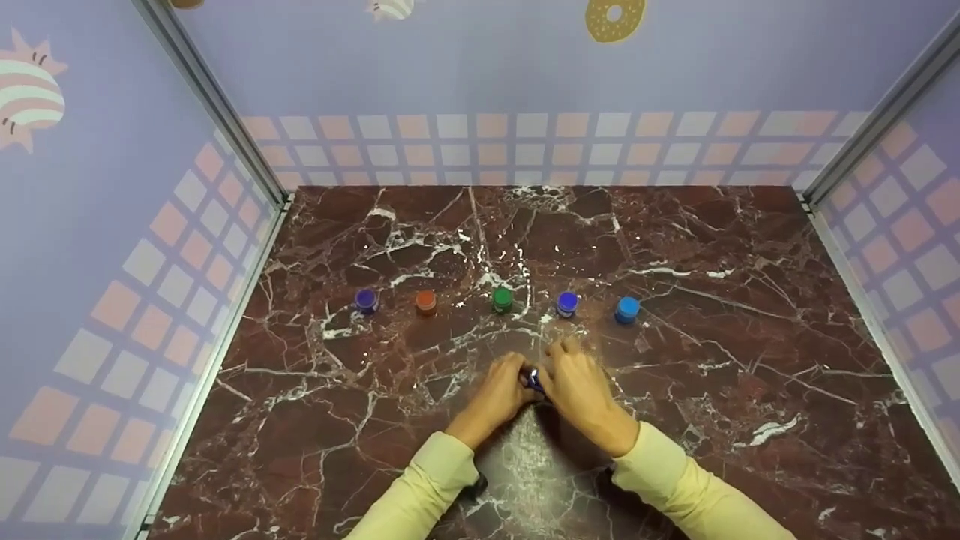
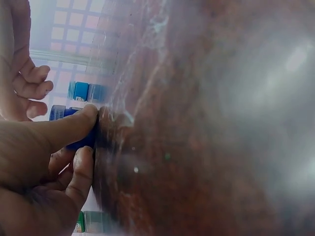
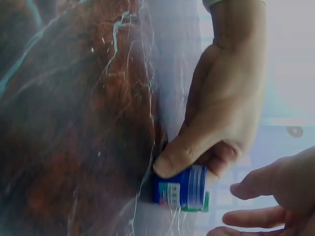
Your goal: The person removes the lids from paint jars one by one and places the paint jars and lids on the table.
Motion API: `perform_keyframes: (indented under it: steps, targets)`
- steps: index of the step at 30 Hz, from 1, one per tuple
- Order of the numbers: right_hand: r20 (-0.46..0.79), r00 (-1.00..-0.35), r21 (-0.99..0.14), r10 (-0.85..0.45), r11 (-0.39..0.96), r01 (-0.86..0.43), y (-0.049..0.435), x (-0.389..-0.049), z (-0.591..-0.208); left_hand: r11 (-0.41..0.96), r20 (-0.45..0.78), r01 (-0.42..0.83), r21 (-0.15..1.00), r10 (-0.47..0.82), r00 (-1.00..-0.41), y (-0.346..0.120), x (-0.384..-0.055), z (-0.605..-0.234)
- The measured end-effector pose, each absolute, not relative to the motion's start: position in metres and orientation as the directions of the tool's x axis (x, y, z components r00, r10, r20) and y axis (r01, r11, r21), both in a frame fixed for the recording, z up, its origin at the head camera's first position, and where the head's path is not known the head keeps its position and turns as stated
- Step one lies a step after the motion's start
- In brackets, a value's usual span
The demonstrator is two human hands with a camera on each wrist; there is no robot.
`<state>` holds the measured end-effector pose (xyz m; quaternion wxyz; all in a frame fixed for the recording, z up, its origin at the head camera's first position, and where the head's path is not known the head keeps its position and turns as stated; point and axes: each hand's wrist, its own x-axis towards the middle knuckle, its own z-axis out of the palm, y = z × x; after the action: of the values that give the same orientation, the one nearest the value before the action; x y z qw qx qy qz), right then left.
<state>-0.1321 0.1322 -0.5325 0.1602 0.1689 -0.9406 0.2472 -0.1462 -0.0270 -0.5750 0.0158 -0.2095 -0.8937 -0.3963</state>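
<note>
A small dark blue paint jar point(image 1: 534, 379) with a ribbed cap and a printed label point(image 3: 172, 194) stands on the table between the hands. My left hand point(image 1: 496, 388) grips its body, the thumb along one side and fingers on the other. Close by, my right hand point(image 1: 581, 388) hovers beside the cap. In the right wrist view the right hand's fingers point(image 3: 256, 217) are spread and apart from the jar. Ahead of the hands, a row of similar jars stands upright: purple point(image 1: 366, 301), orange point(image 1: 426, 302), green point(image 1: 502, 300), blue point(image 1: 567, 304) and light blue point(image 1: 627, 309).
The tabletop point(image 1: 712, 322) is dark red marble-patterned with white veins. Patterned lilac panels point(image 1: 480, 75) enclose it at the back and both sides, joined by grey metal corner posts. Light reflects off the surface between the forearms.
</note>
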Motion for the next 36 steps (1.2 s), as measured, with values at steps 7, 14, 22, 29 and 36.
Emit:
perform_keyframes:
  steps: [7,14,22,29,36]
  targets:
    - [0.347,-0.901,-0.307,-0.261,0.876,-0.372,0.119,-0.121,-0.537,0.594,0.183,0.387,0.706,0.374,-0.909,-0.026,-0.144,-0.577]
    - [0.310,-0.901,-0.308,-0.305,0.864,-0.398,0.119,-0.121,-0.538,0.573,0.203,0.396,0.718,0.373,-0.906,-0.025,-0.142,-0.577]
    - [0.329,-0.819,-0.362,-0.471,0.738,-0.570,0.132,-0.130,-0.540,0.582,0.193,0.383,0.717,0.362,-0.912,-0.025,-0.143,-0.577]
    - [0.275,-0.737,-0.401,-0.617,0.623,-0.671,0.145,-0.143,-0.537,0.593,0.218,0.405,0.696,0.363,-0.906,-0.026,-0.144,-0.578]
    - [0.275,-0.626,-0.341,-0.730,0.534,-0.773,0.152,-0.150,-0.536,0.599,0.190,0.385,0.702,0.362,-0.912,-0.027,-0.145,-0.579]
